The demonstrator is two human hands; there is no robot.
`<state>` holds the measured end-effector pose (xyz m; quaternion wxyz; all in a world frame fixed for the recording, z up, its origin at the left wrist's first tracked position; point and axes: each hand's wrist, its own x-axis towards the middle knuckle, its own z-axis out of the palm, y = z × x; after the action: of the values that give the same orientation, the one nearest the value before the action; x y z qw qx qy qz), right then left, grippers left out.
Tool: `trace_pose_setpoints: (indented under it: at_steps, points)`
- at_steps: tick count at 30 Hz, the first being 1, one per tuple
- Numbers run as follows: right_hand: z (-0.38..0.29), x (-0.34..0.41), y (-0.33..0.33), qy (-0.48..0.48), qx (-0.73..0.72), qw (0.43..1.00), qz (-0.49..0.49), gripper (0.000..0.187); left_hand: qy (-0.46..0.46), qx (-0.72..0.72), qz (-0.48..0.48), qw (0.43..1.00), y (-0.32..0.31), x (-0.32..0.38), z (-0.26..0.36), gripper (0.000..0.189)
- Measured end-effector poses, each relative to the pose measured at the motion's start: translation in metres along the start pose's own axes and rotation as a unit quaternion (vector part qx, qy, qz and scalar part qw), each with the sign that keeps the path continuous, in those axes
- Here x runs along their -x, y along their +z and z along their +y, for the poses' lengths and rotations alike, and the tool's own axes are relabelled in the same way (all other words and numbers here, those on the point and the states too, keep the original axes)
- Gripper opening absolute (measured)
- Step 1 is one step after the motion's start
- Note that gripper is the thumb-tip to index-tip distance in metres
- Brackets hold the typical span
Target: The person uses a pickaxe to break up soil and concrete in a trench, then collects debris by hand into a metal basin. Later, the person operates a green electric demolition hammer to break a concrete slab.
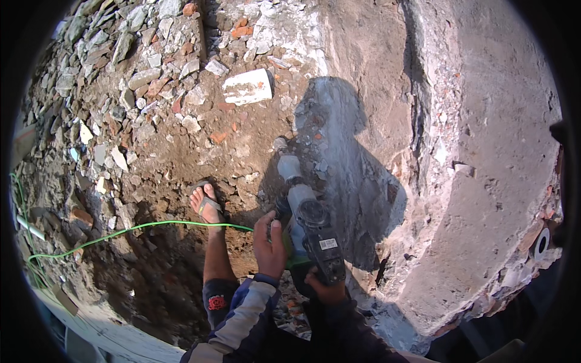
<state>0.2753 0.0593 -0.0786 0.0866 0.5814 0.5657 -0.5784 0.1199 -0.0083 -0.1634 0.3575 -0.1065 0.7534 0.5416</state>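
Note:
A demolition hammer [312,218], dark and grey with a pale front collar, lies pointing away from me over rubble at the foot of a broken masonry slab. Its rear handle is in my right hand [324,286], whose fingers curl around it. Just left of the tool's body is my left hand [271,245], fingers raised and apart, with no grip visible. A green cable [172,222] runs from the left and passes out of sight behind my left hand. The tool's tip cannot be made out clearly among the shadowed rubble.
My sandalled foot [209,204] stands on brown earth left of the tool. A white broken block [248,87] lies ahead. Loose stones and brick pieces [145,78] cover the upper left. The broken concrete slab [490,181] rises at right, with a pipe end [541,244] at its edge.

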Motion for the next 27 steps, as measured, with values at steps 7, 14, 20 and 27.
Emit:
trace_pose_setpoints:
  at_steps: [7, 14, 20, 27]
  points:
    - [0.028, -0.009, 0.002, -0.065, 0.049, 0.997, 0.001, 0.024, 0.005, -0.001, -0.016, 1.0, 0.004, 0.0, 0.001, 0.031]
    - [-0.046, -0.021, 0.013, -0.05, 0.005, 0.999, -0.003, 0.023, 0.004, -0.016, 0.027, 0.999, -0.002, -0.01, -0.001, 0.03]
    - [-0.204, -0.102, -0.041, 0.041, -0.257, 0.964, -0.054, 0.013, 0.01, -0.055, 0.03, 0.998, -0.012, -0.017, 0.001, 0.031]
    - [-0.216, -0.05, -0.052, 0.038, -0.244, 0.969, -0.01, 0.022, -0.044, -0.006, -0.007, 0.999, -0.016, -0.022, 0.002, 0.036]
